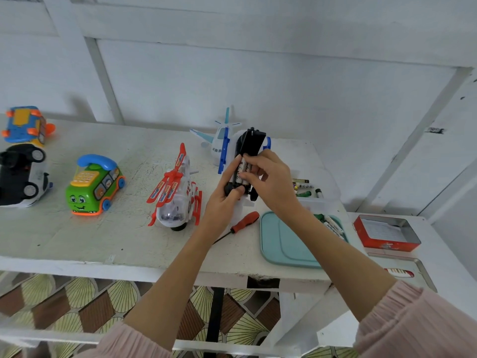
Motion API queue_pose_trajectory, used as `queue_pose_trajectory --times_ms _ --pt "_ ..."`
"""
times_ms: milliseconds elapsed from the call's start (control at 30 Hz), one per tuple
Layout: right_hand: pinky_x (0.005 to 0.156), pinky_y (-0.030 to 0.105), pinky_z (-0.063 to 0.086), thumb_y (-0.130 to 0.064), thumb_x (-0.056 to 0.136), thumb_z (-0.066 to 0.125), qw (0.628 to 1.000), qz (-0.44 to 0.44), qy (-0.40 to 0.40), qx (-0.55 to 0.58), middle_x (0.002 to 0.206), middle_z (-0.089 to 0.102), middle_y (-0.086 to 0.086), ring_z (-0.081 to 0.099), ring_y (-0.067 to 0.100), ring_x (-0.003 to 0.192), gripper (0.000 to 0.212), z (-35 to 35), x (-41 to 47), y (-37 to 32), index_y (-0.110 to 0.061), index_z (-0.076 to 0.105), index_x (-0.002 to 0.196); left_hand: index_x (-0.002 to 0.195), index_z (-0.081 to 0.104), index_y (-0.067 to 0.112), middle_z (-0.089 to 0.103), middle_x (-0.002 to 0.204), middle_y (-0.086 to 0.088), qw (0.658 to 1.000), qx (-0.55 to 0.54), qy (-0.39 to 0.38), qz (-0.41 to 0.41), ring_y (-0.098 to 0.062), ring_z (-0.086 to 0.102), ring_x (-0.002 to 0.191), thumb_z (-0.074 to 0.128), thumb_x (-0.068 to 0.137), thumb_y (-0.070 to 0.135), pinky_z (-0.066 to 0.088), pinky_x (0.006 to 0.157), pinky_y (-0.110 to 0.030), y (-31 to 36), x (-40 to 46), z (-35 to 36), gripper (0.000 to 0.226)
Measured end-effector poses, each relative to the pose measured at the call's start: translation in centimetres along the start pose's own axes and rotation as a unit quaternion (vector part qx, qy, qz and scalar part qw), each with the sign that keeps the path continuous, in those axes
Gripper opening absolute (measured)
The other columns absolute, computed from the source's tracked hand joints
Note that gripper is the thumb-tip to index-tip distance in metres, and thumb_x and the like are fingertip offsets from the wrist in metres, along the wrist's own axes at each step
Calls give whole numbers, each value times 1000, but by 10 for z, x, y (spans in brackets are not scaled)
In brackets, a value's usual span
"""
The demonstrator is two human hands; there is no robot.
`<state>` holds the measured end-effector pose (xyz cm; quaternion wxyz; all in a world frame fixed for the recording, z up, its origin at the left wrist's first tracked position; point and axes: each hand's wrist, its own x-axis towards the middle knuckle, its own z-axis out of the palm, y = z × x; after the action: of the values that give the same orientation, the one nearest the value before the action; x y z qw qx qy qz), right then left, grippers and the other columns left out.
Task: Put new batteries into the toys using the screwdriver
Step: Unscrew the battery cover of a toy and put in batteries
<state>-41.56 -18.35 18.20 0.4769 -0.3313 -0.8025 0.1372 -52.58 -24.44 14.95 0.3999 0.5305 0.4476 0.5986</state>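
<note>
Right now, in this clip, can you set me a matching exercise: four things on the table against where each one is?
Things:
1. screwdriver
2. helicopter
3. phone bus
4. red tin

Places:
A. far right, on the lower side table, lid off
B. left of the helicopter, standing on its wheels
C. lying on the table between the two forearms, beside the teal tray
D. middle of the table, just left of the left hand

Pairs: 1-C, 2-D, 3-B, 4-A
</note>
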Motion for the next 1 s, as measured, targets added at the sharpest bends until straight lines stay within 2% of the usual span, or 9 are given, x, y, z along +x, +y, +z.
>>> queue_pose_trajectory --times_ms 167,300,367,500,633,700,833,900,1000 --pt "71 6 42 -2 76 70 1000 3 -19 1 87 53 0 51 13 77 21 -2 0 4 1 69 96 138 29 37 48 126 26 1000 3 2 1 10 53 110 35 98 -5 44 88 -13 1 1 5 59" --pt "69 16 46 -1 74 70 1000 5 -23 16 82 52 0 52 16 76 10 -3 1 5 2 71 83 139 30 37 46 129 25 1000 0 6 -4 11 52 112 36 98 -4 44 89 -14 -1 1 4 59" --pt "68 21 46 -4 75 70 999 -4 -34 6 78 54 6 52 18 74 11 -5 0 5 2 72 84 138 32 38 45 130 27 1000 -2 8 -3 10 50 116 36 98 -4 43 91 -15 -1 1 3 59" --pt "64 12 42 -5 76 69 997 -19 -73 -9 77 62 10 50 11 66 12 -22 4 5 -1 73 87 133 35 44 47 128 27 1000 -1 3 -7 9 52 115 37 98 -3 44 89 -13 2 0 2 59" --pt "61 11 42 -4 84 63 998 37 46 12 72 61 0 52 2 63 6 -47 15 -5 -4 69 84 129 37 48 49 123 28 1000 4 12 -17 12 54 106 39 97 -2 44 86 -12 2 -1 2 60" --pt "61 14 43 -7 86 61 995 59 72 37 70 57 -7 51 3 63 5 -55 25 -10 -9 64 89 131 37 48 52 120 31 999 10 25 -20 12 55 99 39 97 -2 46 87 -15 0 0 1 60" --pt "64 8 39 -13 89 58 999 37 -8 -4 80 59 -4 52 9 69 23 -55 37 -14 -11 63 112 130 37 51 49 122 32 999 29 18 -24 13 53 107 41 98 1 42 91 -15 -1 -2 2 60" --pt "64 6 37 -13 89 57 999 16 -21 -31 84 63 0 53 13 72 20 -52 38 -13 -11 67 106 131 36 51 48 123 32 999 34 12 -18 13 51 111 41 97 0 40 92 -14 0 -3 4 60" --pt "61 6 34 -10 88 58 999 3 -9 -33 78 63 -3 57 16 71 16 -52 37 -11 -10 71 97 129 37 51 50 124 27 999 41 16 -14 9 53 106 42 97 1 42 92 -17 -1 -3 4 59"
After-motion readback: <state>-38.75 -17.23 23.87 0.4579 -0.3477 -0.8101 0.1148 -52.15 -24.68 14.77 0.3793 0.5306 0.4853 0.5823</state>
